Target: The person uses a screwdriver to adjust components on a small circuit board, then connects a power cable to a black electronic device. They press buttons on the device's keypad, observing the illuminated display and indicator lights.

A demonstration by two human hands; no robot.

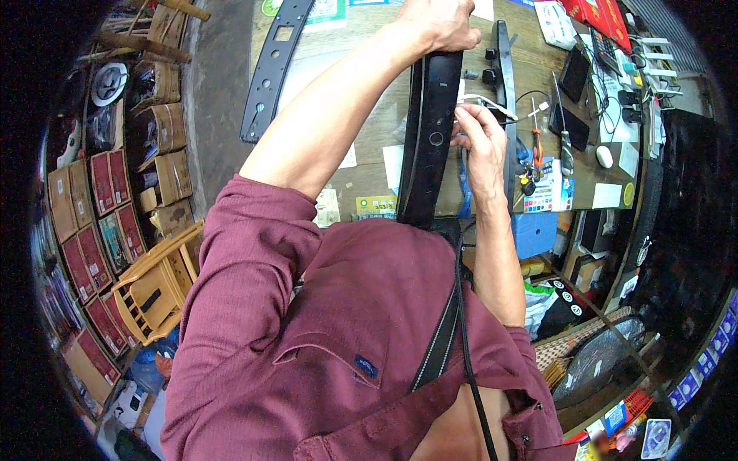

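Note:
A long, glossy black panel (434, 142) stands at a slant over the table in front of my chest, with a round ring and small marks on its face. My left hand (440, 24) is closed over its far end. Beside the panel's right edge, my right hand (483, 142) has its thumb and fingers pinched together; what they hold, if anything, is hidden. A white cable (492, 106) passes just beyond these fingertips. To the right lies a narrow black strip (504, 69) with small black blocks (490, 75) beside it.
On the wooden table (530, 46) lie a black perforated strip (278, 65), orange-handled pliers (536, 144), a screwdriver (566, 150), two dark phones (574, 74) and a white mouse (604, 157). A blue stool (536, 234) and a wooden chair (157, 288) stand nearby. Boxes fill the left shelves.

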